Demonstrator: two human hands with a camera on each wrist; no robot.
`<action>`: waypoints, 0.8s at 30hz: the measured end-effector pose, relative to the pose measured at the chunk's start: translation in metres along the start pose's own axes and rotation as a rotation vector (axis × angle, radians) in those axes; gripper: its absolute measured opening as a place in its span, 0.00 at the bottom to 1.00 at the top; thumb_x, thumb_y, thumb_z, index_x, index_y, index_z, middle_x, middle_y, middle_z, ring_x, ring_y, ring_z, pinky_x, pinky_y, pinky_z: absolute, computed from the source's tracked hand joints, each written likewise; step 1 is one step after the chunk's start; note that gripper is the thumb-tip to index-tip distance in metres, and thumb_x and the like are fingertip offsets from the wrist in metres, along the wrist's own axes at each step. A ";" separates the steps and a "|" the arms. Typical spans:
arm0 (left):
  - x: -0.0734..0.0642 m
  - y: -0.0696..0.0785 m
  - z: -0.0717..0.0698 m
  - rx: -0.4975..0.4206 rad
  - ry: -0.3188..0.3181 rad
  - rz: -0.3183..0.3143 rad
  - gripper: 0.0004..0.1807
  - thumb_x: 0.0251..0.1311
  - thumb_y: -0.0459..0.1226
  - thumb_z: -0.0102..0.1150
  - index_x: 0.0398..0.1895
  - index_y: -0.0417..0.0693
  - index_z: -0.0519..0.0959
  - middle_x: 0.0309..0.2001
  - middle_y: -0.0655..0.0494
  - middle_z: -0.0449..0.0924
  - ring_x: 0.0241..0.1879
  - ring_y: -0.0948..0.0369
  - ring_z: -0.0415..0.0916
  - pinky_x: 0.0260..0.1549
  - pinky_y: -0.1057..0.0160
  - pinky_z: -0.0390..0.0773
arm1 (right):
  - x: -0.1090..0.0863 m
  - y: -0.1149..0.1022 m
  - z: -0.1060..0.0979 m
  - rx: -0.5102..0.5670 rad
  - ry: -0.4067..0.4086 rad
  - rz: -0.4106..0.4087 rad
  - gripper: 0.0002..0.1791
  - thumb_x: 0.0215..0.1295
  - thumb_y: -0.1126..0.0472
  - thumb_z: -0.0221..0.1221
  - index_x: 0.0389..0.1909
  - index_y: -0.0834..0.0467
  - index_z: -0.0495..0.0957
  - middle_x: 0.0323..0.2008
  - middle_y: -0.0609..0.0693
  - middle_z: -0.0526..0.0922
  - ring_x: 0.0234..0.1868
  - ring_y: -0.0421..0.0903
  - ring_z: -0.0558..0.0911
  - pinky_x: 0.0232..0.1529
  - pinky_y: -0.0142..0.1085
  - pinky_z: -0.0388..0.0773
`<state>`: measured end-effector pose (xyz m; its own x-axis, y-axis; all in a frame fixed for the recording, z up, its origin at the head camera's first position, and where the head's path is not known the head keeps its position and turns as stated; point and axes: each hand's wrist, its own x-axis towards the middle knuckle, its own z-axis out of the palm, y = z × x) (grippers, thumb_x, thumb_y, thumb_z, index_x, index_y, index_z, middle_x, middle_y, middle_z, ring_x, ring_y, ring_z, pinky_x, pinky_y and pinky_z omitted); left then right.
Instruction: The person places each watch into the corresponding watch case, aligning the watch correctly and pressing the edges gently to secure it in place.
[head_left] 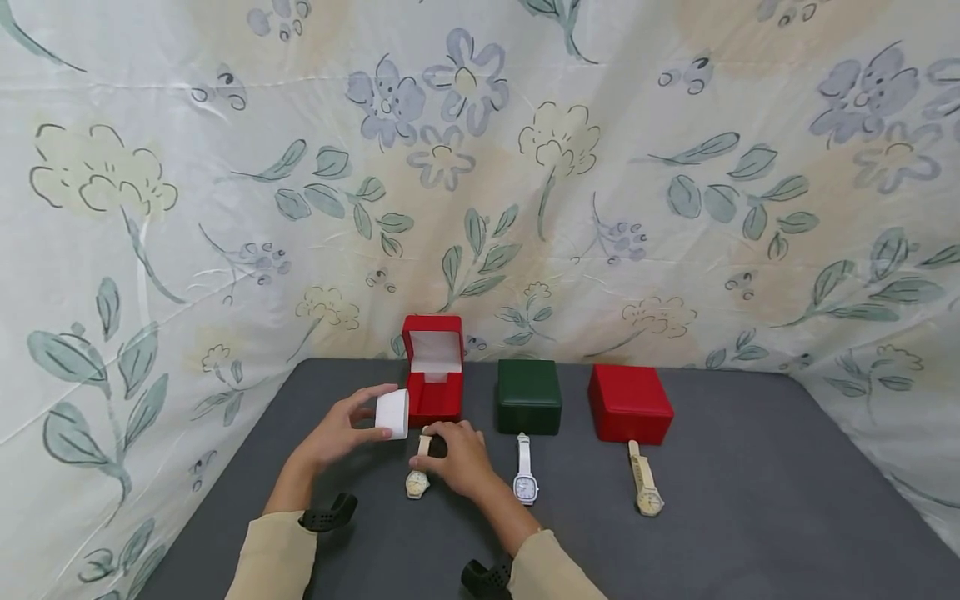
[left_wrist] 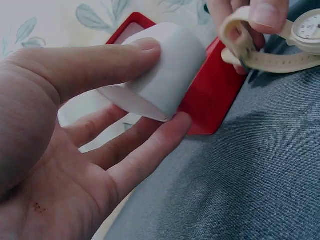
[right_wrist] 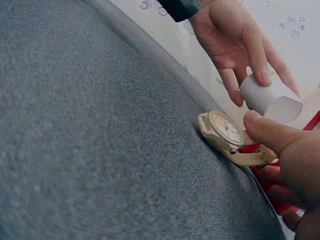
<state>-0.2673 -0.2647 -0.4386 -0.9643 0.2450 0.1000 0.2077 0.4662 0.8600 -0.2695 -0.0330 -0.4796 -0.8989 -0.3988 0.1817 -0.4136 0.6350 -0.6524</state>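
My left hand [head_left: 342, 431] pinches a white watch cushion [head_left: 392, 414] between thumb and fingers, just left of an open red watch box [head_left: 435, 403]. In the left wrist view the cushion [left_wrist: 172, 70] looks like a smooth rounded sleeve. My right hand [head_left: 462, 457] pinches the strap of a cream watch [head_left: 417, 483] in front of that box. Seen from the right wrist, the watch [right_wrist: 225, 129] has its round dial turned up, its case on or close to the cloth and its strap bent into a loop under my thumb.
A closed green box [head_left: 529, 397] and a closed red box [head_left: 631, 403] stand to the right along the back of the grey table [head_left: 750, 500]. In front of them lie a white watch [head_left: 525, 475] and another cream watch [head_left: 645, 483]. A floral cloth [head_left: 480, 167] hangs behind.
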 end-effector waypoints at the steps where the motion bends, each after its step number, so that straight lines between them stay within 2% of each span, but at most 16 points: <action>1: 0.000 0.000 0.000 0.002 -0.009 -0.003 0.38 0.54 0.41 0.69 0.69 0.61 0.65 0.68 0.45 0.64 0.61 0.39 0.66 0.51 0.42 0.77 | 0.000 0.000 0.000 0.016 0.011 0.007 0.26 0.55 0.43 0.67 0.54 0.48 0.79 0.51 0.47 0.81 0.51 0.45 0.72 0.49 0.44 0.69; 6: 0.002 -0.001 0.003 0.005 -0.041 -0.039 0.43 0.52 0.42 0.70 0.72 0.56 0.60 0.70 0.45 0.61 0.62 0.38 0.66 0.53 0.39 0.75 | -0.001 0.002 0.000 0.127 0.081 0.061 0.19 0.55 0.44 0.67 0.46 0.45 0.80 0.44 0.48 0.79 0.47 0.46 0.72 0.42 0.42 0.72; 9: 0.002 -0.002 0.003 -0.007 -0.063 -0.047 0.44 0.51 0.41 0.70 0.72 0.52 0.60 0.69 0.44 0.62 0.62 0.39 0.68 0.54 0.40 0.75 | -0.001 0.004 -0.001 0.210 0.112 0.066 0.16 0.57 0.44 0.66 0.43 0.45 0.80 0.41 0.47 0.79 0.44 0.44 0.72 0.40 0.38 0.73; 13: 0.001 -0.002 0.004 -0.027 -0.129 -0.014 0.41 0.53 0.39 0.69 0.71 0.50 0.62 0.67 0.43 0.66 0.58 0.42 0.70 0.50 0.47 0.79 | 0.000 0.005 -0.004 0.320 0.149 0.037 0.13 0.60 0.46 0.64 0.41 0.48 0.81 0.38 0.45 0.83 0.42 0.41 0.76 0.39 0.32 0.76; 17: 0.001 0.001 0.005 -0.035 -0.204 0.018 0.40 0.54 0.39 0.68 0.71 0.50 0.63 0.68 0.43 0.65 0.55 0.46 0.70 0.47 0.54 0.80 | 0.002 0.004 -0.009 0.408 0.197 0.024 0.12 0.63 0.48 0.63 0.38 0.52 0.83 0.36 0.49 0.85 0.38 0.41 0.79 0.38 0.29 0.77; 21: 0.003 0.006 0.007 -0.024 -0.268 0.044 0.40 0.54 0.38 0.68 0.71 0.49 0.63 0.68 0.43 0.65 0.53 0.47 0.70 0.46 0.56 0.79 | 0.003 0.003 -0.012 0.437 0.213 0.050 0.13 0.64 0.49 0.62 0.37 0.54 0.84 0.33 0.50 0.85 0.36 0.40 0.78 0.37 0.29 0.75; 24: 0.004 0.009 0.009 -0.002 -0.290 0.057 0.40 0.54 0.38 0.68 0.71 0.48 0.63 0.67 0.43 0.66 0.52 0.48 0.71 0.46 0.58 0.80 | 0.004 0.004 -0.013 0.442 0.219 0.070 0.14 0.64 0.48 0.61 0.36 0.55 0.85 0.31 0.51 0.85 0.33 0.39 0.77 0.35 0.29 0.75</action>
<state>-0.2680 -0.2519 -0.4353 -0.8639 0.5037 0.0007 0.2593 0.4435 0.8579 -0.2762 -0.0233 -0.4715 -0.9512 -0.1872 0.2454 -0.2928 0.2951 -0.9095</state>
